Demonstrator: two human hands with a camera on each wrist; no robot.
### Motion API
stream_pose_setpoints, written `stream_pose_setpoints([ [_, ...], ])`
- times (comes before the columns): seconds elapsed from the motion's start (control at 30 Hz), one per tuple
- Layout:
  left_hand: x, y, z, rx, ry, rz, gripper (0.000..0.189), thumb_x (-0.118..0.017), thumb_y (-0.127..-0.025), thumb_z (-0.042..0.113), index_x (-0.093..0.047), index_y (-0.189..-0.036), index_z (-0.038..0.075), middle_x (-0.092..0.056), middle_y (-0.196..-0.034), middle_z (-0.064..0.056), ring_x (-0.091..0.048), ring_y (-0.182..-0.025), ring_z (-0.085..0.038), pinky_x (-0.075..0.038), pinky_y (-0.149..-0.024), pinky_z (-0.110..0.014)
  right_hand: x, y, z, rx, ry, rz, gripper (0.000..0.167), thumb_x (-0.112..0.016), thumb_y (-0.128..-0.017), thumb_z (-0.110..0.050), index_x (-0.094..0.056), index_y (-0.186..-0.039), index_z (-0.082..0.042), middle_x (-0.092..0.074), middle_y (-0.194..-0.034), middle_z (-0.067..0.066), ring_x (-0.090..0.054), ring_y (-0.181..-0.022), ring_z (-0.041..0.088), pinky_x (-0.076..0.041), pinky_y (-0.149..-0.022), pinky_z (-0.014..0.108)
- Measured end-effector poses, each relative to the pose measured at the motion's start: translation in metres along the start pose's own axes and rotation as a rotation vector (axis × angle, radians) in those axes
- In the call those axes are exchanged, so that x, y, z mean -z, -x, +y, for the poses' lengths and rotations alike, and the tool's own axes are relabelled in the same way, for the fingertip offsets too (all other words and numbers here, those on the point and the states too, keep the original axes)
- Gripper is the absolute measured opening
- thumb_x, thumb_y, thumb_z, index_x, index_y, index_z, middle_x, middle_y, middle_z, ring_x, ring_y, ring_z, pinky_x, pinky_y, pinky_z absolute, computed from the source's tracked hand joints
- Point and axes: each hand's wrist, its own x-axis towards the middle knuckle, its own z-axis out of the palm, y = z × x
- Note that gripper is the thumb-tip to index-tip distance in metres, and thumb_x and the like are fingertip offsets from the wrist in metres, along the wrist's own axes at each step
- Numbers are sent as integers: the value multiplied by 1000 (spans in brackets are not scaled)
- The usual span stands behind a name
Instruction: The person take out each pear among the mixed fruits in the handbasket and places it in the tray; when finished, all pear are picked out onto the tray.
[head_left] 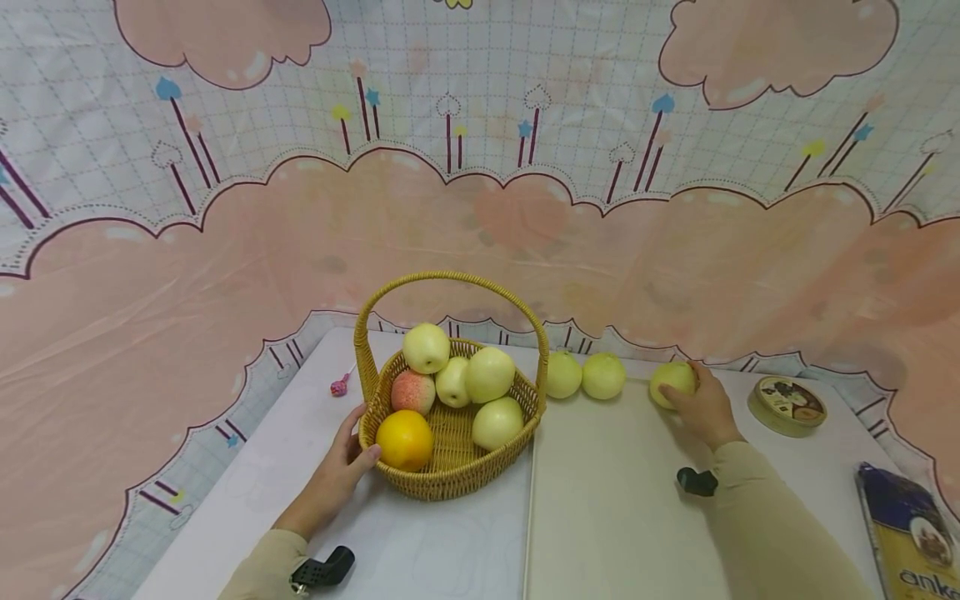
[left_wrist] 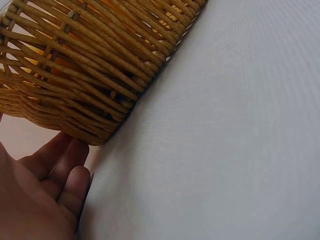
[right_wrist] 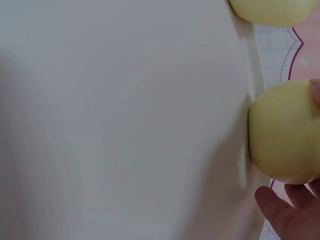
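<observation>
A wicker basket point(head_left: 442, 483) with a tall hooped handle stands at the middle of the table. My left hand point(head_left: 341, 475) grips its left side, thumb near the front rim; in the left wrist view, curled fingers point(left_wrist: 75, 185) lie close against the weave. Inside are an orange point(head_left: 405, 440), a peach point(head_left: 412, 392) and several pale yellow-green apples point(head_left: 497, 423). Over at the right, my right hand point(head_left: 705, 408) holds a round yellow-green fruit point(head_left: 672, 383) between thumb and fingers, at the back edge of a cream board point(head_left: 615, 500). That fruit point(right_wrist: 285, 132) overlaps the board's edge in the right wrist view.
Two similar fruits point(head_left: 603, 376) sit side by side right of the basket. A round tin point(head_left: 787, 406) stands beyond my right hand, and a blue and yellow packet point(head_left: 911, 533) lies at the right edge. Left of the basket is a pink lollipop point(head_left: 340, 386). Patterned cloth point(head_left: 480, 217) hangs behind.
</observation>
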Motion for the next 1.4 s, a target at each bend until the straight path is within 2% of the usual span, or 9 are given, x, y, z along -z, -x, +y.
stream_pose_setpoints([
  [0.37, 1, 0, 0, 4, -8, 2, 78, -53, -103, 37, -4, -161, 22, -20, -157, -35, -24, -143, -53, -22, -111, -62, 7, 2, -6, -40, 25, -66, 90, -64, -98, -37, -13, -153, 12, -28, -148, 43, -33, -133, 56, -29, -108, 65],
  [0.47, 0, 0, -1, 2, -3, 0, 78, -53, -103, 37, -4, -161, 22, -20, -157, -35, -24, -143, -53, -22, -111, -62, 8, 1, -8, 1, 33, -17, 87, -65, -97, -34, -17, -152, 14, -29, -147, 43, -30, -135, 57, -27, -109, 65],
  [0.63, 2, 0, -1, -3, 0, -4, 78, -53, -103, 37, -4, -161, 22, -20, -157, -35, -24, -143, -53, -22, -111, -63, 8, 2, -24, 132, 13, 116, 76, -66, -95, -27, -30, -147, 16, -34, -147, 39, -28, -136, 56, -25, -110, 65],
  [0.77, 2, 0, -1, -8, 6, -7, 77, -53, -103, 37, -3, -161, 23, -20, -157, -35, -24, -143, -53, -21, -111, -63, 2, 3, -44, 185, -44, 141, 73, -68, -93, -23, -35, -146, 14, -36, -146, 36, -33, -135, 53, -26, -110, 64],
  [1.0, 1, 0, 0, 1, 14, -15, 77, -53, -103, 37, -4, -161, 24, -21, -157, -35, -25, -143, -52, -22, -111, -63, -15, 3, -59, 225, -30, 115, 67, -69, -93, -20, -40, -143, 13, -40, -144, 34, -33, -136, 51, -27, -110, 62],
  [1.2, 1, 0, 0, 1, 4, -13, 77, -53, -103, 38, -4, -161, 24, -23, -156, -34, -27, -142, -51, -23, -111, -64, -29, 7, -66, 223, -68, 57, 66, -70, -93, -18, -41, -144, 11, -42, -144, 32, -41, -131, 48, -40, -104, 59],
  [1.4, 2, -1, -1, 5, 2, -11, 77, -52, -103, 39, -3, -161, 24, -21, -157, -34, -25, -143, -52, -23, -111, -63, -45, 20, -86, 299, -127, 0, 66, -72, -92, -16, -41, -144, 9, -42, -145, 30, -45, -129, 47, -44, -100, 58],
])
